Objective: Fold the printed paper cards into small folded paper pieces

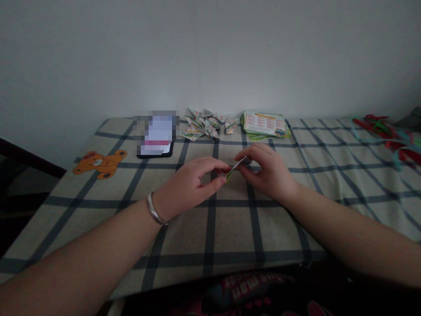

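My left hand [194, 184] and my right hand [265, 171] meet over the middle of the checked cloth, both pinching one small folded paper piece [234, 169] with green and white print. The left thumb and forefinger close on its lower left end; the right fingers grip its upper right end. A silver bracelet [154, 210] circles my left wrist. Behind the hands lies a heap of several folded paper pieces [205, 124], and to its right a stack of flat printed paper sheets [265, 124].
The grey checked cloth [230, 219] covers the table against a white wall. A phone [156, 137] lies at back left, a bear print [99, 163] further left. Red and green strips [391, 136] lie at far right. The table's left edge drops to dark floor.
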A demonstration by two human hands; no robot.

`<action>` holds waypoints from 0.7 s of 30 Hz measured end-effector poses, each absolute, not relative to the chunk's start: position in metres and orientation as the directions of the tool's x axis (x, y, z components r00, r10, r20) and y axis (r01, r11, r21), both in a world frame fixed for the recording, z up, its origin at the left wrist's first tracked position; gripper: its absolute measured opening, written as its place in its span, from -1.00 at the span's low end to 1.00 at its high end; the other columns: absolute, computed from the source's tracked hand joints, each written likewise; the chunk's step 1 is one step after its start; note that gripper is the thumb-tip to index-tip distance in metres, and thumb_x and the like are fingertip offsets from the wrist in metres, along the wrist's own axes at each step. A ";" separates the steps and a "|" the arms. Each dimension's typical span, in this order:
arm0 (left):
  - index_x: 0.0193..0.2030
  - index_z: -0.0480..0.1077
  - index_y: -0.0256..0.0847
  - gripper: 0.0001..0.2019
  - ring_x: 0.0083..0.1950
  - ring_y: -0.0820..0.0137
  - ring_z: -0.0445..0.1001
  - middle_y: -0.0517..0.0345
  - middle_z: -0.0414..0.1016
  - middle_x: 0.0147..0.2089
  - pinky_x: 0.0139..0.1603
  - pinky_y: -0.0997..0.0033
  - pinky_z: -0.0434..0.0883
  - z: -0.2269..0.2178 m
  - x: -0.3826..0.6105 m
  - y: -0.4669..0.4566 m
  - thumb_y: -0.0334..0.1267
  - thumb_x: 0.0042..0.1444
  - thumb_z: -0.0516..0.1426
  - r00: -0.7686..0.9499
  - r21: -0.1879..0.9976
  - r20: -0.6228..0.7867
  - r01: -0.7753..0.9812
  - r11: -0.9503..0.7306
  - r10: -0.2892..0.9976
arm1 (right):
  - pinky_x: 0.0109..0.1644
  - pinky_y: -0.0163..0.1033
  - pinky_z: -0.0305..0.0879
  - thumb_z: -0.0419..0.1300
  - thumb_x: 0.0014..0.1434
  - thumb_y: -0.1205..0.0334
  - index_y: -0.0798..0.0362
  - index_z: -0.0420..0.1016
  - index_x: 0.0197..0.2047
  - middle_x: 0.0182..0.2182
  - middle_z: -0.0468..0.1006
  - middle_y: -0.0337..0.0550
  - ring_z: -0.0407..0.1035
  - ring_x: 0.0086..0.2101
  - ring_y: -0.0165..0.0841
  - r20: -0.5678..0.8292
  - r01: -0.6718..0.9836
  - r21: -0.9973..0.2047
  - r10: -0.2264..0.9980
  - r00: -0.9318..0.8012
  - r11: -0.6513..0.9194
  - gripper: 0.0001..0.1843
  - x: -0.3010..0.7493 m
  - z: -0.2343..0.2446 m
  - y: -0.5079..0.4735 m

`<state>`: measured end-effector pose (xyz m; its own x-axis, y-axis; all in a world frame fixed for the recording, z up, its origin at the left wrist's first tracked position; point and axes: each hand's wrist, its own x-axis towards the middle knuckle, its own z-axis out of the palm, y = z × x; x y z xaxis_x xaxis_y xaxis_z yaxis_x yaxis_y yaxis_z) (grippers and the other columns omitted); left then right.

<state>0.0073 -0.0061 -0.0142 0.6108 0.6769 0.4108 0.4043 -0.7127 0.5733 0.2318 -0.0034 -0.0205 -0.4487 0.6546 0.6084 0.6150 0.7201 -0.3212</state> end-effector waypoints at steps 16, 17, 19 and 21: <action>-0.22 0.47 -0.21 -0.93 -0.16 0.37 0.47 0.18 0.55 -0.24 -0.09 0.34 0.33 -0.019 0.009 -0.003 -0.32 0.17 0.17 0.566 0.469 0.451 0.507 -0.723 0.690 | -0.26 -0.25 0.22 0.12 0.21 0.41 0.03 0.33 -0.25 -0.35 0.40 -0.19 0.31 -0.32 -0.36 0.606 0.528 -0.360 0.623 -0.494 0.769 -0.92 0.233 -0.023 -0.001; -0.25 0.47 -0.22 -0.95 -0.18 0.37 0.46 0.19 0.55 -0.27 -0.09 0.34 0.32 -0.019 0.010 -0.003 -0.32 0.16 0.18 0.560 0.461 0.461 0.511 -0.725 0.688 | -0.26 -0.25 0.22 0.12 0.21 0.41 0.03 0.33 -0.25 -0.35 0.40 -0.19 0.30 -0.31 -0.36 0.607 0.528 -0.359 0.622 -0.495 0.770 -0.91 0.233 -0.023 -0.001; -0.29 0.46 -0.22 -0.96 -0.19 0.37 0.46 0.20 0.53 -0.30 -0.10 0.34 0.31 -0.019 0.010 -0.003 -0.31 0.15 0.19 0.552 0.450 0.473 0.518 -0.727 0.686 | -0.25 -0.24 0.23 0.12 0.22 0.40 0.02 0.32 -0.25 -0.35 0.39 -0.18 0.30 -0.31 -0.36 0.605 0.527 -0.362 0.624 -0.495 0.769 -0.92 0.233 -0.023 -0.001; -0.31 0.46 -0.21 -0.96 -0.20 0.37 0.45 0.21 0.53 -0.32 -0.11 0.34 0.30 -0.019 0.010 -0.004 -0.31 0.14 0.21 0.548 0.450 0.471 0.525 -0.723 0.691 | -0.25 -0.24 0.23 0.12 0.22 0.40 0.02 0.32 -0.25 -0.35 0.39 -0.18 0.31 -0.32 -0.36 0.602 0.528 -0.366 0.628 -0.493 0.766 -0.92 0.232 -0.023 -0.001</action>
